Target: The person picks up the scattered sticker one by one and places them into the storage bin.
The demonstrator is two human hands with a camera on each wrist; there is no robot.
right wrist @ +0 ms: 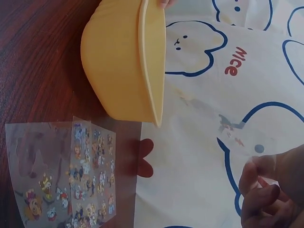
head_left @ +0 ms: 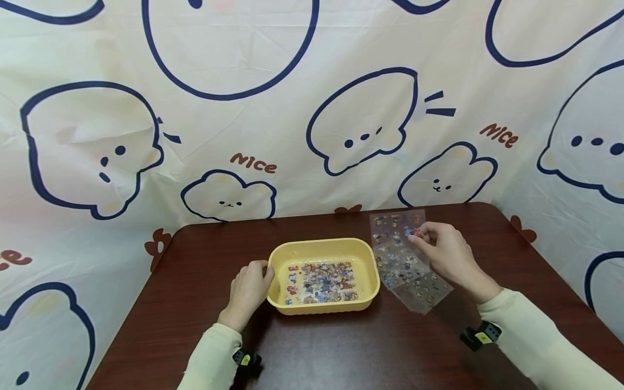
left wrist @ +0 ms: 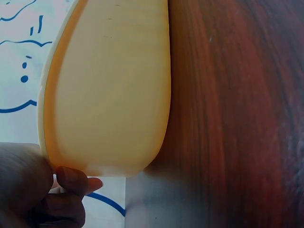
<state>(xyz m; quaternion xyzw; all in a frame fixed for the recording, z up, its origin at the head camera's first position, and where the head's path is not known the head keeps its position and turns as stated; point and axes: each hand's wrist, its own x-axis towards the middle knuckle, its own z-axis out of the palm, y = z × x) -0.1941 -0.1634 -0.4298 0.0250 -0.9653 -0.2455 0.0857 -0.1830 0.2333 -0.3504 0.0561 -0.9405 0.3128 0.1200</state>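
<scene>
At the left end of a yellow plastic basin (head_left: 322,310), my left hand (head_left: 247,290) pinches the rim between thumb and fingers. In the left wrist view those fingers (left wrist: 69,180) are at the basin's corner. Inside the basin lie sticker sheets (head_left: 329,281) crowded with small colourful figures. My right hand (head_left: 448,252) is raised to the right of the basin, thumb and fingertips pinching a thin clear sticker sheet (right wrist: 232,130) with a few small prints. Beneath and beside that hand, more transparent sticker sheets (head_left: 407,265) overlap on the table.
The dark brown wooden table (head_left: 322,352) carries the basin and sheets. A pale cloth (head_left: 287,124) with blue cartoon outlines hangs behind and at both sides of it. Each wrist wears a small black device (head_left: 481,336).
</scene>
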